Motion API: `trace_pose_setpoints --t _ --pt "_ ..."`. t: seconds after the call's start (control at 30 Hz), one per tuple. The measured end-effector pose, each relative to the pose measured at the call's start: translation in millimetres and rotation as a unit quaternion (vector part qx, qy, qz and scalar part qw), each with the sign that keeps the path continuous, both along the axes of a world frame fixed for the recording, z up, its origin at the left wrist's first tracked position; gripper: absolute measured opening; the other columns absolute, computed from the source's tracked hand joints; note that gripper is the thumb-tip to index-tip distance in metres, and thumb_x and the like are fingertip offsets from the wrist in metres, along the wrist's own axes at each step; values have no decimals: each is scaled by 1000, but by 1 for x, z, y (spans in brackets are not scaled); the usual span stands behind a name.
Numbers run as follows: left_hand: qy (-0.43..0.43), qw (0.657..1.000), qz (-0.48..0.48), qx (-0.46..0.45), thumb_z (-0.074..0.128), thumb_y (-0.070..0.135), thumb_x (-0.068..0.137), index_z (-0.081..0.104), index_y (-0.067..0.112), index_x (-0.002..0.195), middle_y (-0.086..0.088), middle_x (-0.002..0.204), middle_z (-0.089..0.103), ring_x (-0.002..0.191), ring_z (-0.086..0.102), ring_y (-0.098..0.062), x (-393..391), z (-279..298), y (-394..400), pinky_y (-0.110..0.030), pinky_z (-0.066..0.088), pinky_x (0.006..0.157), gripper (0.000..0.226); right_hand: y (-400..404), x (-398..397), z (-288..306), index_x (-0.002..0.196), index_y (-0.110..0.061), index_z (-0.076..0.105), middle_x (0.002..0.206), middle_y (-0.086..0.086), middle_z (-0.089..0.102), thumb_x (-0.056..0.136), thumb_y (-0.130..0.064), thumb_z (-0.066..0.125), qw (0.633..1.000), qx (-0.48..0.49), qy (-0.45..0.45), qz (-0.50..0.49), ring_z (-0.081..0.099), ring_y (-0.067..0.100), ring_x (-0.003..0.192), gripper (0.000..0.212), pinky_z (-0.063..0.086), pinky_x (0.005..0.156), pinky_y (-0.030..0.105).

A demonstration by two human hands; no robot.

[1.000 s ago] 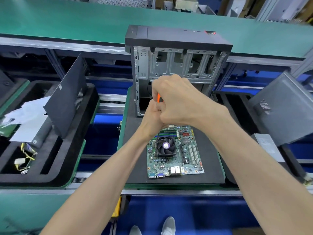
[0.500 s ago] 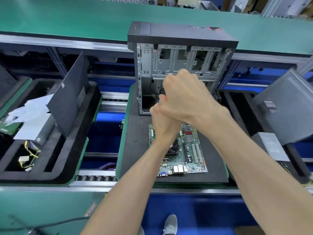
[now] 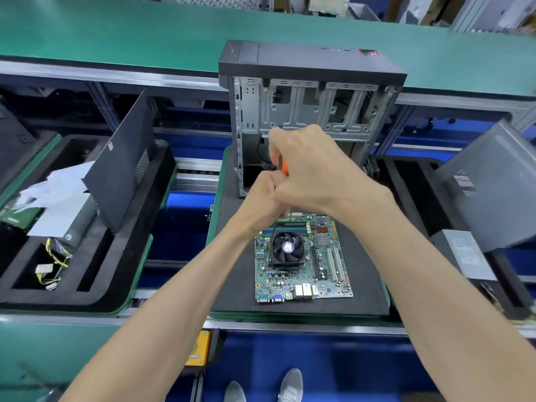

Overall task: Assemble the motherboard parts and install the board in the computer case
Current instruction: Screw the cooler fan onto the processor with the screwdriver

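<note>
The motherboard (image 3: 303, 258) lies flat on the black foam pad (image 3: 365, 288) at about five o'clock from the middle of the head view, with its port block facing the person. The cooler fan (image 3: 287, 248) already sits on it, and memory sticks (image 3: 285, 227) lie seated in their slots just beyond the fan, at its twelve o'clock. So the board's own parts look largely fitted.

Both hands are stacked above the fan's far-left corner. The right hand (image 3: 307, 166) is curled round the orange handle of a screwdriver (image 3: 282, 166), holding it from above. The left hand (image 3: 262, 198) is closed just beneath it, apparently round the upper shaft to steady it, though the fingers themselves are hidden. The thin dark shaft runs down to the fan's left edge at roughly nine o'clock of the fan; the tip's contact is too small to make out. My judgement is that a cooler screw is being driven.

The computer case (image 3: 311, 111) stands open at twelve o'clock from the board, just behind the pad's far edge, and its interior shows bare metal with no board inside. What remains, by my reading: finishing the cooler screws, then lifting the board into the case and fastening it.
</note>
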State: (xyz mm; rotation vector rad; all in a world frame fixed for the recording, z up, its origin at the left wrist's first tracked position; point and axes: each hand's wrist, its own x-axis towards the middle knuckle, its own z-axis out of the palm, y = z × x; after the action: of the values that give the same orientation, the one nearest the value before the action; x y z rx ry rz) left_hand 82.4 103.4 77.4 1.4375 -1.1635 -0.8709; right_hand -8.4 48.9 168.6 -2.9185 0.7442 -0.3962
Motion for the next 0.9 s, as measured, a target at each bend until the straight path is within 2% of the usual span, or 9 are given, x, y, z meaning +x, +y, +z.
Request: trace_pose_setpoints --t 0.07,0.17,0.3,0.4,0.57,0.63,0.73,0.83,0.9 --pt "-6 999 -37 2 70 -10 81 52 14 66 15 52 49 46 43 1 4 -7 1 -13 34 53 34 -5 -5 -1 90 -12 51 70 2 53 71 -16 58 1000 16 -20 6 52 26 66 20 51 61 44" --pt "-11 997 -79 -9 70 -9 80 51 3 72 2 59 45 54 37 -10 8 -19 -3 -22 33 57 24 -15 -14 1 89 -14 51 67 1 52 74 -16 59 998 20 -57 -3 48 22 64 17 49 59 41" --pt "33 994 -98 -30 61 -10 85 62 -1 103 -6 80 66 80 65 -17 15 -34 -12 -27 51 79 20 -31 -25 16 87 -14 52 65 0 52 73 -13 60 993 -10 -113 -17 46 23 64 16 45 60 36" --pt "1 995 -97 -21 59 3 96 71 10 104 2 97 76 99 70 -11 13 -42 -29 -23 53 89 16 -44 -34 24 87 -13 53 67 0 54 73 -15 60 992 -31 -119 -36 49 24 67 15 46 64 35" --pt "-98 986 -132 28 61 9 97 75 14 96 5 95 76 92 69 -12 -4 -63 -66 -25 55 85 15 -62 -47 15 90 -13 52 72 5 53 75 -15 60 993 -43 -84 -73 48 29 71 18 41 61 35" --pt "-174 969 -162 62 62 13 97 76 13 95 7 96 76 88 67 -4 -7 -81 -75 -23 52 80 14 -67 -51 9 90 -12 52 69 2 51 74 -15 59 993 -41 -77 -77 47 29 69 17 41 61 35" --pt "-271 934 -200 122 61 21 98 76 12 100 0 94 75 76 62 -12 -7 -109 -80 -33 49 74 18 -73 -54 2 89 -12 51 65 1 48 73 -15 57 993 -31 -79 -81 47 29 67 18 43 61 36" --pt "-289 919 -218 158 57 26 100 74 12 103 15 94 70 93 60 -18 -2 -124 -80 -34 45 83 22 -76 -55 -2 88 -13 51 63 -3 46 73 -15 57 992 -20 -90 -81 45 26 63 17 41 59 34" --pt "-272 922 -222 165 56 26 101 73 11 102 25 91 66 93 59 0 1 -129 -81 -28 43 82 23 -77 -56 -4 88 -13 51 64 -3 48 73 -15 58 992 -15 -98 -81 45 23 62 16 40 58 33"
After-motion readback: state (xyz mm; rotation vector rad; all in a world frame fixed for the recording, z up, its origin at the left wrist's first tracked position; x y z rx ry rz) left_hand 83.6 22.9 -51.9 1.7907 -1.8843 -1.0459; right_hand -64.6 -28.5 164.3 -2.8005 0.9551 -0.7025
